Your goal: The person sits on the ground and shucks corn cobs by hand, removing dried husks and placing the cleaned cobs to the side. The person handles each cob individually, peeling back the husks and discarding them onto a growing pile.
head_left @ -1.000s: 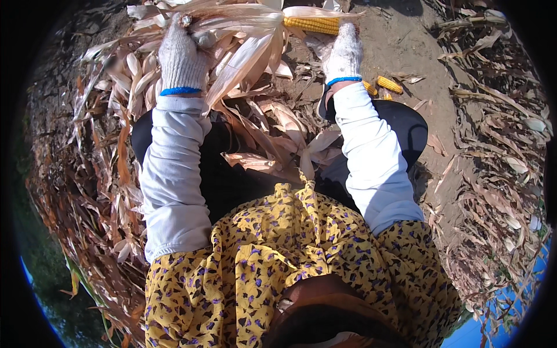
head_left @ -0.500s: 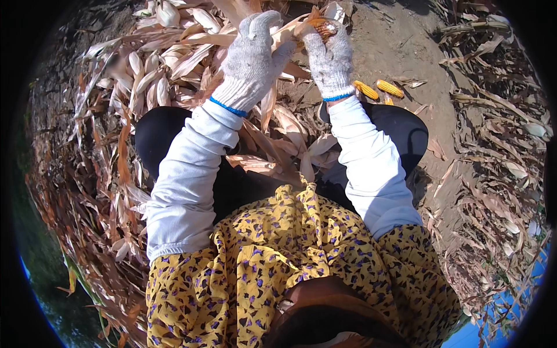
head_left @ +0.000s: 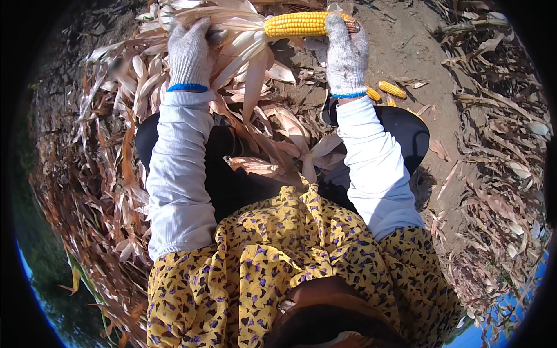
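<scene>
Head view: cob (head_left: 296, 24) more exposed than before.
Left hand (head_left: 190, 53): outstretched, shifted leftward; fingers closed on husk (head_left: 246, 51).
Right hand (head_left: 347, 55): outstretched; fingers curled around cob.

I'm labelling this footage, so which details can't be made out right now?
All in the head view:
Corn ear: underside turned away; right hand covers part.
Left hand: most fingertips hidden behind the hand itself.
Loose cob: partly behind the right wrist.
Husk pile: cut off by the upper edge.
</scene>
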A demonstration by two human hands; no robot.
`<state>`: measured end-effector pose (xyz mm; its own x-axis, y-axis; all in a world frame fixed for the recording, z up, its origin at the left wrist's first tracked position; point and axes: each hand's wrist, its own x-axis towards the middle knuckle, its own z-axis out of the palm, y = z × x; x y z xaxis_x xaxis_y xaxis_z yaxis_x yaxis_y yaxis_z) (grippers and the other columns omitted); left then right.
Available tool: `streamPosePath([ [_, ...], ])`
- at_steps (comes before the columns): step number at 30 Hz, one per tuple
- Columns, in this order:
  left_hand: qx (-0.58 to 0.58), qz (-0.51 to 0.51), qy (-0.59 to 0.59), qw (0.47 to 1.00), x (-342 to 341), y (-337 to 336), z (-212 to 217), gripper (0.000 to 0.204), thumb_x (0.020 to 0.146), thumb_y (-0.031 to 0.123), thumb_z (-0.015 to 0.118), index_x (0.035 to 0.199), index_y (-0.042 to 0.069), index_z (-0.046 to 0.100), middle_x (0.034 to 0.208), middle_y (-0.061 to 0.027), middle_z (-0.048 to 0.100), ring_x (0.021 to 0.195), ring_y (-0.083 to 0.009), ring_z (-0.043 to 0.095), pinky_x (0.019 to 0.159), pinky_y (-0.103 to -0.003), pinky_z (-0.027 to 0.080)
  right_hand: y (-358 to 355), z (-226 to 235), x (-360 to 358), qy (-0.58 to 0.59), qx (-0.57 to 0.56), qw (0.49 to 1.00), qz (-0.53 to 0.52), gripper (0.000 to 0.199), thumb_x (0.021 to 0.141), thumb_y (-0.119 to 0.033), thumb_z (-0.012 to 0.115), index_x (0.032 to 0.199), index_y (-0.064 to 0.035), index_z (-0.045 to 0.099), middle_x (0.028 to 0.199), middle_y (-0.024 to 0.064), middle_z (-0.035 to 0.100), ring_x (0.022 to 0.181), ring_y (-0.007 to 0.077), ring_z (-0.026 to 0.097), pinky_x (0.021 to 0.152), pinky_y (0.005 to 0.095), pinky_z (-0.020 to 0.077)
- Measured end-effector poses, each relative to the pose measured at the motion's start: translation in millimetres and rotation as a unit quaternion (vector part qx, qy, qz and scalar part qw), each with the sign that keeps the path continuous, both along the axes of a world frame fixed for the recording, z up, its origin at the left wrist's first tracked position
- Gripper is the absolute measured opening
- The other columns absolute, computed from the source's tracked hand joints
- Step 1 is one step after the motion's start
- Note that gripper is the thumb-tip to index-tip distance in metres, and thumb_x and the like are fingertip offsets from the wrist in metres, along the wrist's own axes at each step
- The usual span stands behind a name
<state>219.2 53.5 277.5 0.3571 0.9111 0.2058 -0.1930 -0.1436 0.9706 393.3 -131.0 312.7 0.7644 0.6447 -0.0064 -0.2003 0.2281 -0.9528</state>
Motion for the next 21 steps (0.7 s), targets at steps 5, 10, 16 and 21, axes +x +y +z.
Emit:
streamPosePath([
  [5, 0.168, 0.102, 0.016, 0.98, 12.4, -6.0, 16.3, 0.032, 0.089, 0.011, 0.067, 0.116, 0.0, 0.055, 0.11, -0.0161, 0.061, 0.091, -0.0242, 0.064, 0.078, -0.034, 0.054, -7.8, -8.0, -1.9, -0.028, -0.039, 0.999, -0.018, 0.038, 0.09, -0.025, 0.071, 0.116, -0.0007, 0.057, 0.101, 0.0102, 0.066, 0.087, 0.0174, 0.068, 0.07, 0.0311, 0.0618],
  [10, 0.502, -0.119, 0.197, 0.834, 27.8, -73.5, 35.3, 0.06, 0.081, 0.02, 0.077, 0.133, 0.008, 0.05, 0.124, -0.0175, 0.059, 0.111, -0.0335, 0.06, 0.095, -0.043, 0.048, -3.0, -19.9, -3.8, -0.122, -0.101, 0.987, -0.034, 0.038, 0.091, -0.027, 0.071, 0.116, -0.0014, 0.058, 0.101, 0.0088, 0.066, 0.087, 0.0164, 0.067, 0.071, 0.0287, 0.0599],
  [16, 0.386, -0.183, 0.431, 0.795, 35.8, -58.6, 25.0, 0.059, 0.078, 0.038, 0.079, 0.127, 0.012, 0.057, 0.108, -0.0134, 0.067, 0.1, -0.0315, 0.065, 0.089, -0.043, 0.051, -7.1, -16.8, 0.3, -0.208, -0.013, 0.977, -0.032, 0.033, 0.09, -0.024, 0.073, 0.112, -0.0027, 0.062, 0.1, 0.0048, 0.066, 0.09, 0.0125, 0.064, 0.075, 0.0282, 0.0557],
  [21, 0.097, -0.314, 0.307, 0.893, 31.9, -73.7, 20.9, 0.041, 0.08, 0.028, 0.074, 0.112, 0.005, 0.064, 0.093, -0.0117, 0.07, 0.087, -0.0243, 0.068, 0.079, -0.034, 0.052, -11.2, -1.0, -4.2, -0.155, -0.027, 0.987, -0.035, 0.03, 0.089, -0.026, 0.072, 0.109, -0.0043, 0.064, 0.098, 0.0031, 0.066, 0.087, 0.0118, 0.064, 0.074, 0.0284, 0.0548],
])
